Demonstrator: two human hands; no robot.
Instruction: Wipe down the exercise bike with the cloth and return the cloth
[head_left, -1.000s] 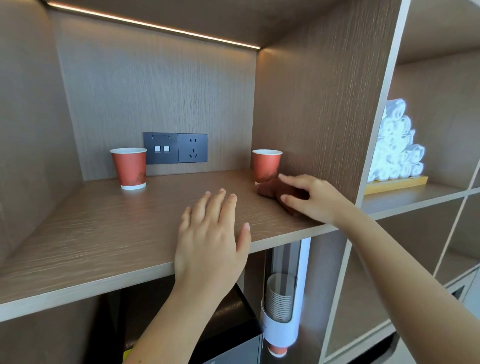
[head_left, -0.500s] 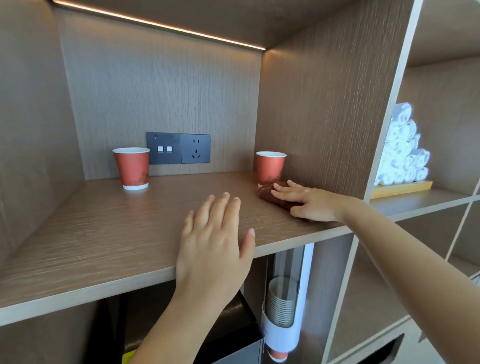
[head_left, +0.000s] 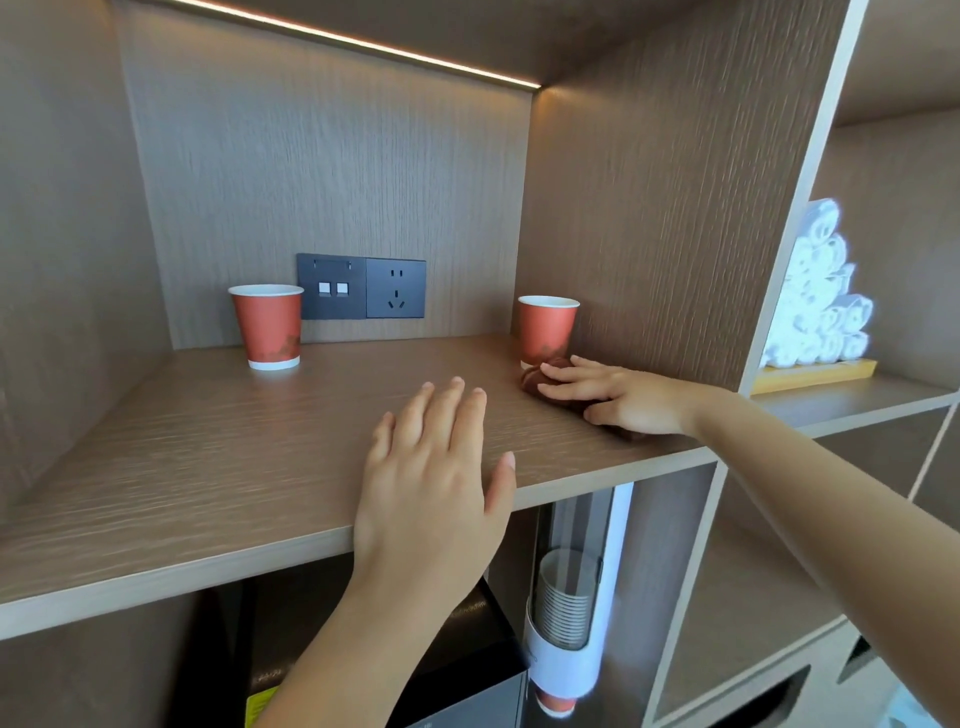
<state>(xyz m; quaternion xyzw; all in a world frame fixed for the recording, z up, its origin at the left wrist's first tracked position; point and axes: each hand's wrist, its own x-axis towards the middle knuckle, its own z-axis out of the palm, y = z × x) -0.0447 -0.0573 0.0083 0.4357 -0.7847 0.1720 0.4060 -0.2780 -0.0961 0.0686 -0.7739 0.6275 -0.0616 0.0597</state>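
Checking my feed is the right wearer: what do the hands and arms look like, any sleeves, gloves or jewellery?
No gloves, rings or watch on the left hand or the right hand. The left forearm and right forearm are bare as far as the frame shows; no sleeve or wristband in view. Nails look short and unpainted.

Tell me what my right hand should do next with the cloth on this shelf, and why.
Probably lift the right hand straight up off the cloth and draw it back. The cloth lies on the shelf right beside the right-hand paper cup, with fingers laid fairly flat on it rather than gripping, so it looks returned. Pushing further might tip the cup.
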